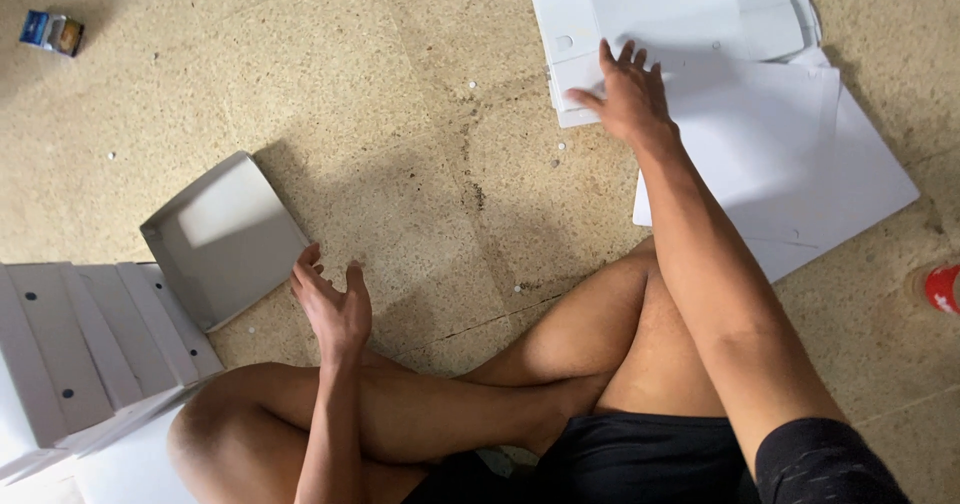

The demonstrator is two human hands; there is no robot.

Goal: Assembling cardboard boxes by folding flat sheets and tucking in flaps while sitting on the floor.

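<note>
Pressing spread fingers on the flat white sheets (700, 24) — right hand (630, 94); left hand (335, 304) open, empty

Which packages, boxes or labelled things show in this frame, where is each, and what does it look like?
Small carton: far left on the floor, blue and tan, boxy.
Folded tray box: open, grey-white, by the left hand.
Stacked folded boxes: white, lower left.
Flat box blanks: white sheets, under the right hand.
Red-and-white object: right edge, cut off.
</note>
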